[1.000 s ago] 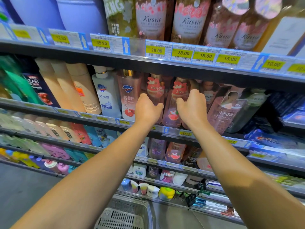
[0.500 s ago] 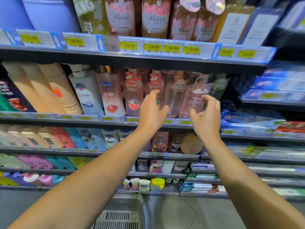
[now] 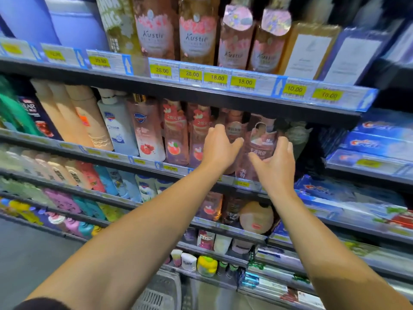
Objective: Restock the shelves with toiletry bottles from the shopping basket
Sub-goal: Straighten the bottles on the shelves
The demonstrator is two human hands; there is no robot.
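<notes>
Toiletry bottles fill the shelves in tight rows, and the one nearest both hands is a translucent pink bottle (image 3: pixel 257 151) with a paper tag hung at its neck. It stands upright on the second shelf (image 3: pixel 143 161) from the top, long axis vertical, cap end up under the shelf above, printed front turned outward toward the aisle. Just to its left stands a slimmer pink bottle (image 3: pixel 233 130), also upright, and left of that two bottles with red strawberry-like tags (image 3: pixel 176 135).

The left hand (image 3: pixel 220 148) is raised in front of the slimmer bottle, fingers bent loosely forward and thumb spread toward the right; whether the fingertips touch the bottle cannot be told. The right hand (image 3: pixel 276 161) is cupped at the right side of the tagged pink bottle, fingers curved and spread, thumb pointing across the bottle's front; it looks close against the bottle but does not plainly clasp it. Both forearms reach up from the lower edge of the view.

Yellow price tags (image 3: pixel 192 74) run along the edge of the top shelf. Blue toothpaste boxes (image 3: pixel 377 144) lie on the shelves to the right. Low in the view, a grey shopping basket (image 3: pixel 161 291) shows its slotted rim between the arms.
</notes>
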